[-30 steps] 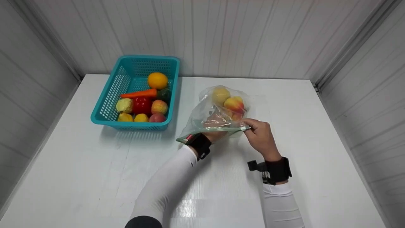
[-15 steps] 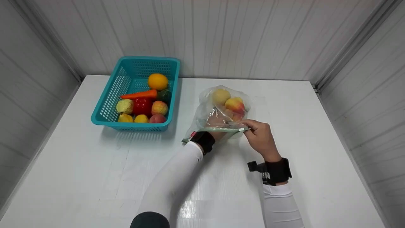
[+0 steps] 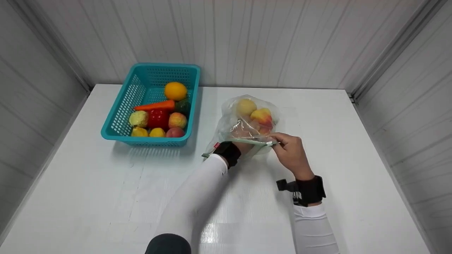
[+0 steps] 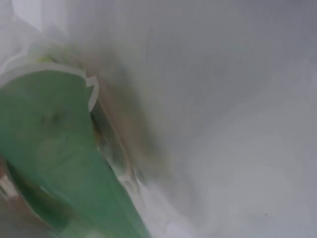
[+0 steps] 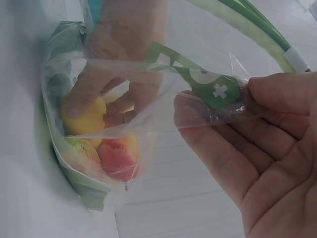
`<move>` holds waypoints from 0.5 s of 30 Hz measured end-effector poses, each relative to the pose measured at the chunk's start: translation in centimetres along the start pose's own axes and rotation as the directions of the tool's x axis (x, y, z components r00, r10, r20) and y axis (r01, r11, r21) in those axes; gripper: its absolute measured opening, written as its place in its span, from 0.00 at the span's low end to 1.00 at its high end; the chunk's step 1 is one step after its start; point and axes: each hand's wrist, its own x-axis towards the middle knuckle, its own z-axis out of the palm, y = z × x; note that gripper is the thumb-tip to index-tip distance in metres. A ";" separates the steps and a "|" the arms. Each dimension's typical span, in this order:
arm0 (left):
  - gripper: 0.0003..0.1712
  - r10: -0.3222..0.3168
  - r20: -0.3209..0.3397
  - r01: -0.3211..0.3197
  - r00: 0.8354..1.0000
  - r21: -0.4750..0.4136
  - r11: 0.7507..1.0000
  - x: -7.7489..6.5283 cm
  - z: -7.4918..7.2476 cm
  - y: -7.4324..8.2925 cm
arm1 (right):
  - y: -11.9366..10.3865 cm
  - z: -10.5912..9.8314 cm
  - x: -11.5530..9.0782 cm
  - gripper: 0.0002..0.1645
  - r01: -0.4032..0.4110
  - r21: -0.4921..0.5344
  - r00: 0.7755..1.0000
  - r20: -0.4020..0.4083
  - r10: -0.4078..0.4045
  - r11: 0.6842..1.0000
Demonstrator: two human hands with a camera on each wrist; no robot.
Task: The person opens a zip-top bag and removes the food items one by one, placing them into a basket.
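A clear zip bag [image 3: 229,121] with a green zip edge lies on the white table, its mouth toward me. Through its plastic show a pale yellow round fruit [image 3: 246,107] and a red-and-yellow peach [image 3: 261,116]. My left hand [image 5: 124,44] reaches inside the bag up to the wrist. Its fingers curve about a yellow fruit [image 5: 84,116] in the right wrist view, against red-and-green fruit below. My right hand [image 3: 291,152] pinches the right end of the bag's mouth between thumb and fingers. In the left wrist view, the bag's green band [image 4: 54,134] blocks sight of the left hand.
A teal basket [image 3: 118,136] stands at the back left. It holds an orange [image 3: 175,91], a carrot [image 3: 155,106], a red bell pepper [image 3: 158,119] and several other fruits and vegetables. Ribbed pale walls [image 3: 275,42] rise behind the table and at both sides.
My left hand has pushed slightly farther into the bag, up and to the right, and the left part of the bag's mouth has shifted with it. My right hand keeps its hold.
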 end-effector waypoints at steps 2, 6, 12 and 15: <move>0.31 -0.002 0.021 0.003 1.000 -0.012 1.000 -0.1 0.0 -0.1 | 0.0 0.0 0.0 0.08 -0.001 0.001 1.000 0.001 0.001 1.000; 0.32 -0.005 0.004 0.005 1.000 -0.066 0.998 -0.1 0.1 -0.3 | 0.0 0.1 0.0 0.08 -0.007 0.018 1.000 0.005 0.007 1.000; 0.32 -0.082 0.021 0.082 0.996 -0.493 0.866 -0.3 0.3 -0.6 | -0.1 0.2 0.0 0.10 -0.020 0.026 1.000 0.022 0.020 0.999; 0.22 -0.149 0.024 0.128 0.989 -0.652 0.748 -1.3 0.5 -0.4 | -0.1 0.1 -0.1 0.11 -0.030 0.019 0.999 0.030 0.030 0.999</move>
